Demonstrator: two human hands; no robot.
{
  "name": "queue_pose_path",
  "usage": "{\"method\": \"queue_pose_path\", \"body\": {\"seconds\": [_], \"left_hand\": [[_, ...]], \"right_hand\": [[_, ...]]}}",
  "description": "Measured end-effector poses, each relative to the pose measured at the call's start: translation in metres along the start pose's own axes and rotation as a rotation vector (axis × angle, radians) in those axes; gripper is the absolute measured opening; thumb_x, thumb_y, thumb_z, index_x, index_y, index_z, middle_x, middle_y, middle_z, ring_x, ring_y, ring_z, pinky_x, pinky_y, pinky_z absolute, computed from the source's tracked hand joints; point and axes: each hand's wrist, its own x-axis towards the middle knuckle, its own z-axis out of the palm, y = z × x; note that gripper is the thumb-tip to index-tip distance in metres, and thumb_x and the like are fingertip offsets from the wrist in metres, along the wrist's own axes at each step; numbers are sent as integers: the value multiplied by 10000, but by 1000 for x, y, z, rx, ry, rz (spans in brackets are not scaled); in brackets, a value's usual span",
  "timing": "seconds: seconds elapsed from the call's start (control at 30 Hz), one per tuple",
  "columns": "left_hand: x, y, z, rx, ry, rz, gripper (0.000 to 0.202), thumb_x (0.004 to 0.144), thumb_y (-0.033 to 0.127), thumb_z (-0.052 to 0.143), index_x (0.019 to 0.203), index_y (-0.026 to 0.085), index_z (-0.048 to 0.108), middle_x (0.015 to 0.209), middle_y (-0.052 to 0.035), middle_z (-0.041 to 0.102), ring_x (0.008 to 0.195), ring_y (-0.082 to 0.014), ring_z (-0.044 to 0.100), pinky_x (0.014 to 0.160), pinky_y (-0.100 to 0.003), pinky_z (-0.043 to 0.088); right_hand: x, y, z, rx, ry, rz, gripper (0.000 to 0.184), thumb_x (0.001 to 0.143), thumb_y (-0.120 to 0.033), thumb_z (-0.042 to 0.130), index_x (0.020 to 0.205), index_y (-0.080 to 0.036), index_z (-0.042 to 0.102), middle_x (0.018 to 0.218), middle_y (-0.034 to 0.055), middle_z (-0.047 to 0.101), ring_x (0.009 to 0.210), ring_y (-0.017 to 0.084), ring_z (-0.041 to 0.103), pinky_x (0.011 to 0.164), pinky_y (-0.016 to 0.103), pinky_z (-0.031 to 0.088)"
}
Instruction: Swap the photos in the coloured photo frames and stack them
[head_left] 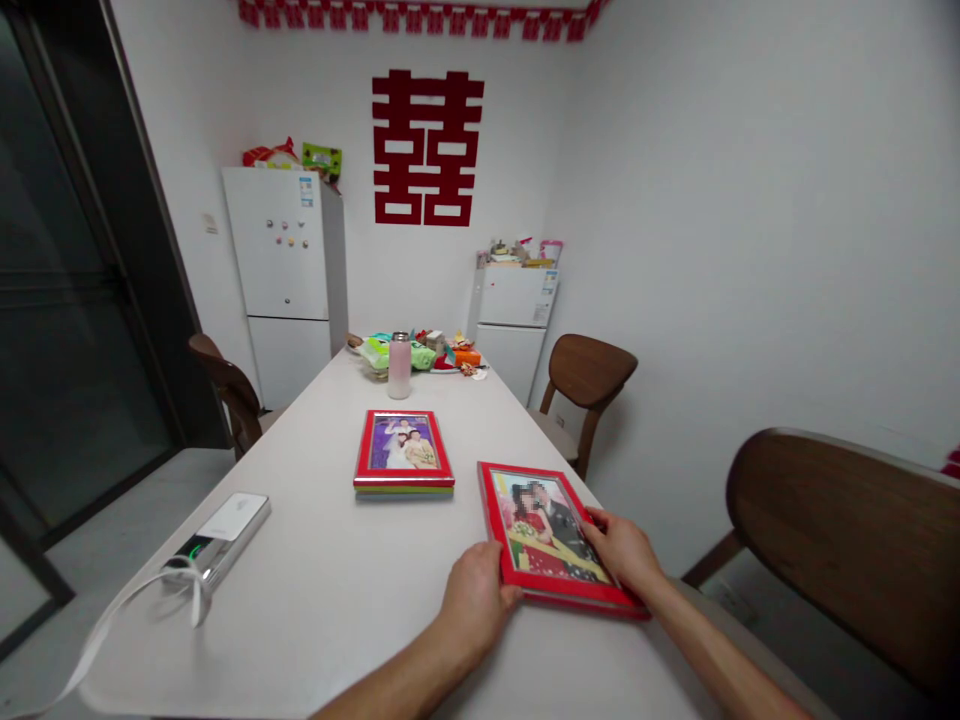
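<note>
A red-framed photo (pixel 551 535) lies flat near the table's right front edge. My left hand (pixel 474 600) grips its near left corner, fingers curled against the frame. My right hand (pixel 622 550) rests on its right side, fingers closed over the frame's edge. Further up the white table (pixel 322 590) lies a second red-framed photo (pixel 403 447) on top of a stack of coloured frames.
A white power bank (pixel 221 535) with a white cable lies at the left. A pink bottle (pixel 399 365) and snack packets stand at the far end. Brown chairs (pixel 847 540) flank the table, and two white fridges (pixel 289 280) stand against the back wall.
</note>
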Motion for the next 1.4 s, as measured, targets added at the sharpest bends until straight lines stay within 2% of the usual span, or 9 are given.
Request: {"method": "queue_pose_path", "body": {"seconds": [0.23, 0.43, 0.67, 0.83, 0.97, 1.1, 1.2, 1.23, 1.4], "left_hand": [[-3, -22, -34, -112, 150, -68, 427, 590, 141, 626, 1010, 154, 545, 1076, -81, 555, 1036, -246, 444, 921, -354, 296], [9, -70, -95, -343, 385, -316, 288, 786, 238, 525, 1052, 138, 482, 1055, -80, 519, 936, -208, 508, 810, -396, 403], [13, -81, -111, -736, 478, -428, 265, 828, 279, 473, 1062, 154, 466, 1060, -61, 504, 877, -184, 534, 728, -377, 454], [9, -75, -113, -915, 606, -360, 248, 828, 267, 472, 1046, 149, 476, 1029, -60, 525, 855, -173, 546, 720, -349, 458], [-11, -59, -116, -920, 667, -269, 214, 769, 234, 521, 955, 129, 528, 832, -47, 618, 719, -153, 592, 641, -252, 464], [-40, -24, -127, -784, 640, -156, 214, 677, 240, 593, 858, 126, 583, 740, -31, 626, 668, -164, 572, 605, -248, 455], [-64, 6, -133, -594, 587, -46, 165, 620, 180, 629, 785, 162, 623, 752, -13, 588, 715, -160, 527, 603, -217, 432], [-72, 15, -133, -365, 542, 46, 149, 654, 179, 589, 800, 176, 621, 745, -8, 567, 702, -153, 515, 597, -220, 430], [-102, 30, -121, 289, 306, 385, 422, 648, 105, 469, 1064, 170, 505, 894, -63, 567, 801, -186, 518, 693, -299, 455]], "right_hand": [[-7, -36, -2, -106, 82, -162, 376, 742, -254, 389, 1022, -79, 569, 1010, 184, 594, 927, 279, 539, 812, 361, 369], [-15, -139, 35, -10, 50, -494, 369, 752, -246, 401, 1087, -136, 510, 1115, 95, 540, 1035, 202, 462, 896, 336, 313], [-24, -225, 66, 49, -11, -670, 301, 649, -172, 527, 947, -159, 569, 1078, 115, 534, 1010, 243, 445, 829, 365, 331], [-50, -231, 58, 135, -86, -758, 161, 663, -238, 526, 783, -162, 602, 909, 72, 598, 893, 192, 508, 803, 309, 362], [-65, -223, 48, 237, -102, -720, 333, 732, -326, 442, 985, -146, 561, 1036, 86, 575, 979, 182, 495, 851, 295, 360], [-71, -214, 35, 482, -130, -514, 487, 766, -395, 362, 1158, -118, 440, 1134, 126, 526, 1034, 202, 483, 835, 325, 398], [-83, -211, 19, 827, -204, -278, 562, 735, -448, 417, 1222, -172, 362, 1216, 107, 461, 1084, 199, 449, 834, 314, 412], [-89, -210, 12, 928, -233, -217, 572, 730, -461, 425, 1234, -201, 341, 1241, 92, 437, 1094, 198, 440, 826, 314, 420], [-119, -197, -14, 1389, -484, 11, 509, 732, -462, 455, 1188, -245, 389, 1153, 63, 530, 980, 202, 535, 748, 336, 464]]}}
